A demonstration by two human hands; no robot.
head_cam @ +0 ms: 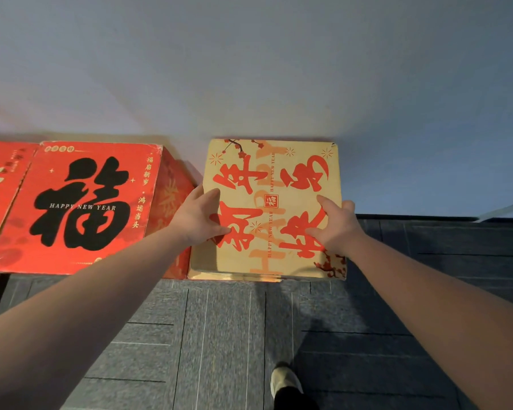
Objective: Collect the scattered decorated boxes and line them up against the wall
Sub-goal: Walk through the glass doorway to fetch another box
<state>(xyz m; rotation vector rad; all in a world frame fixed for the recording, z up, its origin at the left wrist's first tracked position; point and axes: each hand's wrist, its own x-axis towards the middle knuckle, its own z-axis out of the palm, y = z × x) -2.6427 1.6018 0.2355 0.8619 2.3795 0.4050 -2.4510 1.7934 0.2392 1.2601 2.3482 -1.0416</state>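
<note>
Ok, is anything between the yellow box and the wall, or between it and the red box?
Nothing visible. The yellow box, held by the left hand and right hand, already meets the wall; only bare floor gap separates it from the red box.

I am standing indoors in what looks like an office or commercial room rather than a home — the grey carpet tiles with thin pale stripes (225, 335) under my light canvas shoe (285, 378) are the hard-wearing kind laid in workplaces. Ahead of me rises a plain, bare off-white painted wall (264, 69), met at the floor by a dark skirting strip (427, 216). Against it sit festive cardboard cartons — a red square box printed with a large black character and "HAPPY NEW YEAR" (80, 205), and a tan square box with red calligraphy and plum blossoms (271, 173) — seasonal stock or decoration.
</note>
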